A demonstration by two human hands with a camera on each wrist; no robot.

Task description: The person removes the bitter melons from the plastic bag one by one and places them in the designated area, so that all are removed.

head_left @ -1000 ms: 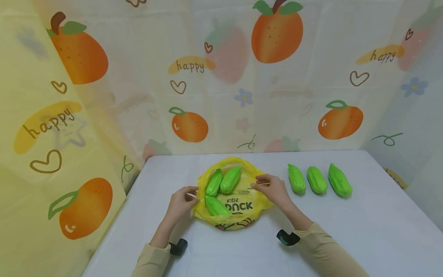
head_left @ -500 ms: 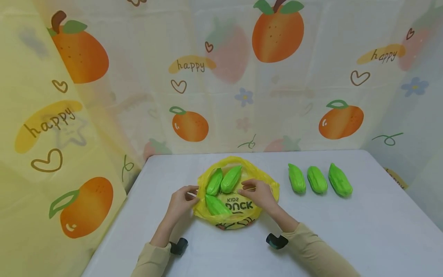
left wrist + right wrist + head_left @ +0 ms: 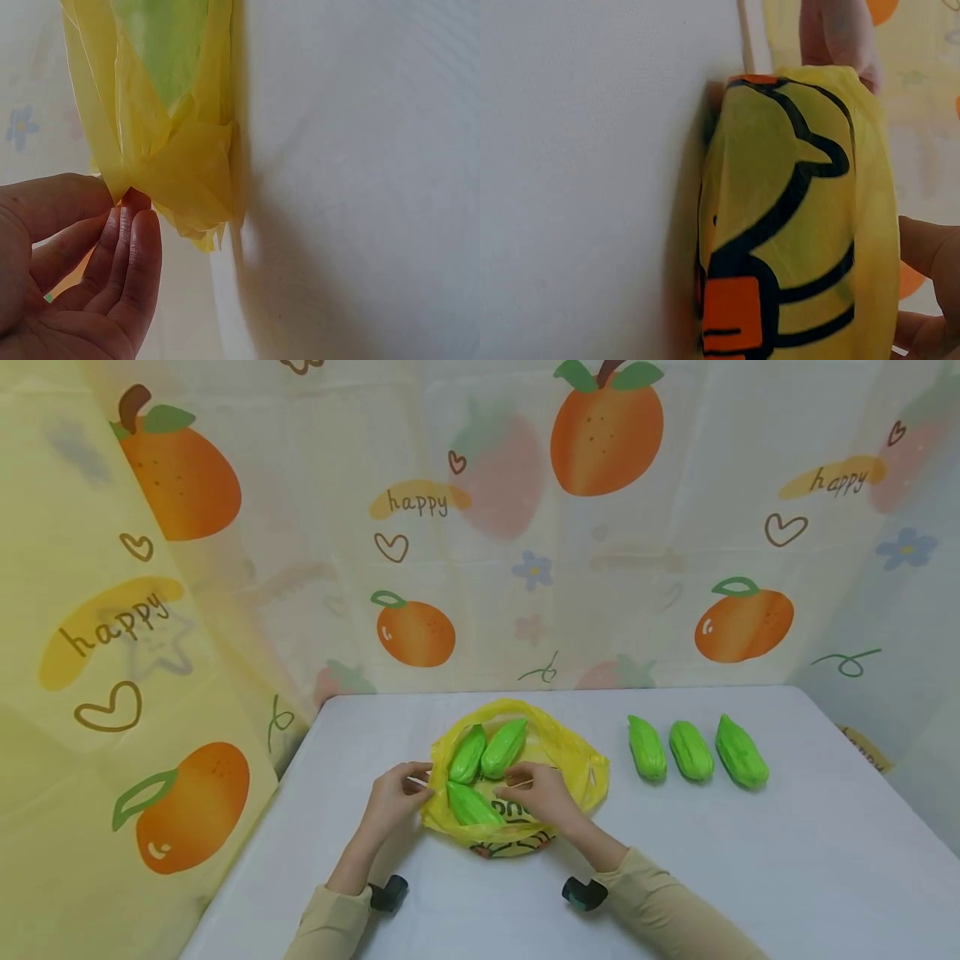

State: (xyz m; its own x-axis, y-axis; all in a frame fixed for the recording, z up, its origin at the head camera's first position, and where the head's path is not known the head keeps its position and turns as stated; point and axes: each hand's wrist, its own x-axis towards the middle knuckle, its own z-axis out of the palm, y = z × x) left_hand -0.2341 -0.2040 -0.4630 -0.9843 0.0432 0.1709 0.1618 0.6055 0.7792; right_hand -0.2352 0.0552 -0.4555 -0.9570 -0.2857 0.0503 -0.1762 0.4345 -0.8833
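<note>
Inside yellow bag (image 3: 572, 748), perhaps gourds (image 3: 504, 748), part-hidden lettering (image 3: 512, 810)

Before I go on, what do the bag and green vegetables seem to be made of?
Bag: apparently thin, soft plastic film with a slight sheen; it creases, and green shows through in the left wrist view. Green vegetables: perhaps moulded plastic or foam, glossy, judging by highlights and even colour.

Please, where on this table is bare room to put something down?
The table is bare between the right sleeve and the row of three green vegetables, also left of the left hand. A narrower gap separates that row from the yellow bag. Crowded: the bag, with three vegetables inside, the left hand pinching its rim and the right hand over its opening.
</note>
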